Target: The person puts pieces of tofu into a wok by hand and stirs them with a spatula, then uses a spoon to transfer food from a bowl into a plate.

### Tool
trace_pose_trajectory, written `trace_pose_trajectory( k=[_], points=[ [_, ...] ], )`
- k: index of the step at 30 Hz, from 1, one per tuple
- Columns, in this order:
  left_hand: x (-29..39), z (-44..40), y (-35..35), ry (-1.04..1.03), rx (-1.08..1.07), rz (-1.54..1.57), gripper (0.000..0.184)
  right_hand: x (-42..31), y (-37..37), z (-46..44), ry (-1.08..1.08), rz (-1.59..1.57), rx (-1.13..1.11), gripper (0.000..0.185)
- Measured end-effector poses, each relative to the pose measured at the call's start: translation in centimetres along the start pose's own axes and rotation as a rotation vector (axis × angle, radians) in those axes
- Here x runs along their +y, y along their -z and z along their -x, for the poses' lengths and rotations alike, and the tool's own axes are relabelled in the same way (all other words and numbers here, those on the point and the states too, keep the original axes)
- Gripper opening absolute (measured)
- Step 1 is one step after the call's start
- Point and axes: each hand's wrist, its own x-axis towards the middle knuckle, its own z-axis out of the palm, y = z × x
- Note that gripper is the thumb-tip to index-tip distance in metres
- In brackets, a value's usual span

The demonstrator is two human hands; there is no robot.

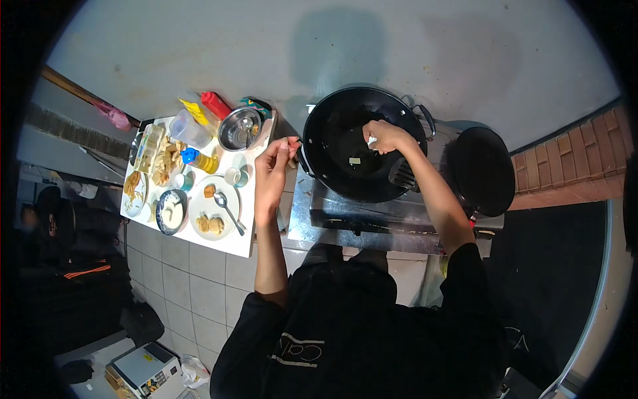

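A large black wok (pixel 332 179) sits on the steel stove (pixel 299 223). My right hand (pixel 387 136) is closed over the inside of the wok, with a small white piece between its fingers. A pale square piece (pixel 355 161) lies in the wok's bottom, below and left of that hand. Against the wok's right inner side rests a black slotted spatula (pixel 403 175), partly under my right forearm. My left hand (pixel 279 158) is at the wok's left edge, its fingers pinched together by the wok's handle; whether they grip the handle is not clear.
On the left, a white table (pixel 234 251) holds a plate with food (pixel 199 223), a dark bowl (pixel 171 211), a steel bowl (pixel 240 128), a blue-capped bottle (pixel 201 160) and a red bottle (pixel 215 105). A black pan (pixel 481 171) stands right of the wok.
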Motion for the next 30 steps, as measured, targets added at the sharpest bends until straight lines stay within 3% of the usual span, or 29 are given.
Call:
trace_pose_trajectory(
  k=[11, 16, 18, 30],
  points=[
    [0.1, -0.1, 0.9, 0.014, 0.009, -0.001, 0.031, 1.3, -0.2, -0.3, 0.009, 0.208, 0.162, 0.029],
    [-0.1, -0.1, 1.1, 0.038, -0.029, 0.002, 0.035, 1.2, 0.4, 0.1, -0.036, 0.141, 0.157, 0.023],
    [0.0, -0.1, 1.0, 0.046, -0.032, 0.000, 0.035, 1.3, 0.2, 0.0, -0.016, 0.098, 0.296, 0.019],
    [-0.2, -0.3, 1.2, 0.030, -0.008, 0.031, 0.031, 0.2, 0.8, -1.2, 0.012, 0.131, 0.155, 0.014]
  ],
)
